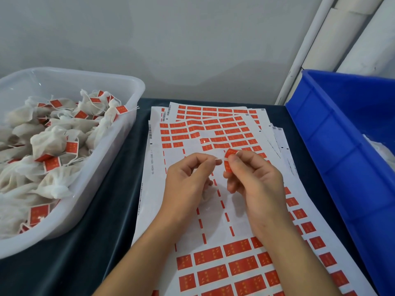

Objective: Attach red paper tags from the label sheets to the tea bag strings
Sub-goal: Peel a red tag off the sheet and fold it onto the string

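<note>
Red paper tag sits folded in the right hand, pinched between thumb and forefinger just above the middle of the view. From its left edge a short white string runs across to the left hand, whose curled fingers pinch the string's other end. A pale tea bag shows partly between the two wrists; how it is held cannot be told.

Under both hands lie the label sheets, a fanned stack of white backing paper on the dark bench. Rows of red tags remain at 12 o'clock and at 6 o'clock; the middle band is peeled bare, with only thin red slivers left. Along the top sheet's left margin runs small black print reading roughly "1-1 0802-1600 14458-56", with barcodes above it. Pale marks on the red tags are too small to read.

At 9 o'clock stands a clear plastic tub heaped with finished tea bags, each carrying a red tag. At 3 o'clock is a blue crate, with something white just visible inside at its right edge.
</note>
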Action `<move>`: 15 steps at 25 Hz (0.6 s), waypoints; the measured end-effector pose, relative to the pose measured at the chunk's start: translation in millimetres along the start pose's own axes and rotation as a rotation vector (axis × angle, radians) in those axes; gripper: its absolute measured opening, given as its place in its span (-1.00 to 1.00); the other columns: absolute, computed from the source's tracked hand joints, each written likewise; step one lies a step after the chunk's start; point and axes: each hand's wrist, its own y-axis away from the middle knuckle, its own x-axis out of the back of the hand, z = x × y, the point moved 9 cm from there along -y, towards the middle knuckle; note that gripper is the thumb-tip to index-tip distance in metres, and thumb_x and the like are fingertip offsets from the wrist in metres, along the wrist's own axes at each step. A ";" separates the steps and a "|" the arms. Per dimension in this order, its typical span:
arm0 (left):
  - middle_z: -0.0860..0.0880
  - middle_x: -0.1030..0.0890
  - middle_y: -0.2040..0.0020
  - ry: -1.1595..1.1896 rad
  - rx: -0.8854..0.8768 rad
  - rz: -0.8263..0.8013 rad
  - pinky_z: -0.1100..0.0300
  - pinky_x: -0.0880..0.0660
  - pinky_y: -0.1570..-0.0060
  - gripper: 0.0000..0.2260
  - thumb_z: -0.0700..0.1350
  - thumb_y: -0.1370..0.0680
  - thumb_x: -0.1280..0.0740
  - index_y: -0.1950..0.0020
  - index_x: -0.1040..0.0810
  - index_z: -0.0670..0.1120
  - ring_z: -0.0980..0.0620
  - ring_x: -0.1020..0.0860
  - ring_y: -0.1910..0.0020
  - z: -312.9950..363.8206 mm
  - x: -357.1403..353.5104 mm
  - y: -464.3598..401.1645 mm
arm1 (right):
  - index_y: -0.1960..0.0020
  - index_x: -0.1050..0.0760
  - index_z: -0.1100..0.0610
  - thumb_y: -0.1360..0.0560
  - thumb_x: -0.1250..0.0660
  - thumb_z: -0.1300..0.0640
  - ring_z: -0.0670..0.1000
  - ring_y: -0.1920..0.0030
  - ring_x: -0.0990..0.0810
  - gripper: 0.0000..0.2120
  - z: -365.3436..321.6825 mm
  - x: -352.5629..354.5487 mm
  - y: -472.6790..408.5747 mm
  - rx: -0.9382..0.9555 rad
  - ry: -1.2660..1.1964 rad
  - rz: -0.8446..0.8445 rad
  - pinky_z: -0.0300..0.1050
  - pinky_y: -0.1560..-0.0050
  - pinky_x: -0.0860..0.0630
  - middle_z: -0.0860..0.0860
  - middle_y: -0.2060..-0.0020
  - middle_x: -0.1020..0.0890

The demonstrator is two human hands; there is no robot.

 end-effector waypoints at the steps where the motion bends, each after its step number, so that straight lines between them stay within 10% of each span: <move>1: 0.11 -0.64 0.32 -0.006 -0.005 -0.008 0.28 -0.58 0.27 -0.79 -0.05 -0.66 -0.36 0.11 -0.73 0.16 0.15 -0.57 0.35 0.7 -0.8 0.5 | 0.02 -0.70 -0.12 -0.42 -0.41 -0.14 -0.06 0.34 -0.65 -0.81 -0.1 0.2 -0.1 -0.001 -0.001 0.004 -0.28 0.27 -0.59 -0.01 0.25 -0.72; 15: 0.14 -0.63 0.34 -0.046 -0.001 -0.036 0.34 -0.51 0.31 -0.79 -0.02 -0.65 -0.36 0.13 -0.73 0.10 0.16 -0.57 0.38 2.6 -5.6 3.9 | -0.03 -0.68 -0.10 -0.58 -0.42 -0.02 -0.13 0.14 -0.71 -0.92 2.3 5.9 -2.5 0.070 0.150 0.026 -0.32 0.25 -0.59 -0.14 0.19 -0.73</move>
